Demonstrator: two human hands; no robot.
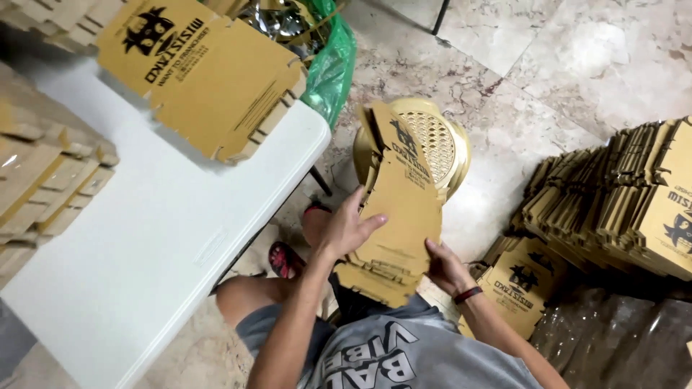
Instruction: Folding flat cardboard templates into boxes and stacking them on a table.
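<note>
I hold a flat brown cardboard box blank [404, 209] with black print upright in front of me. My left hand [344, 229] grips its left edge with fingers spread over the face. My right hand [445, 266], with a dark band on the wrist, pinches its lower right edge. Behind the blank stands a tan plastic stool [440, 137] with a perforated seat.
A white folding table [166, 238] at left carries stacked cardboard blanks [209, 72] and more piles [43, 180] at its left edge. Several stacks of blanks [620, 198] lie on the marble floor at right. A green plastic bag [333, 61] sits behind the table.
</note>
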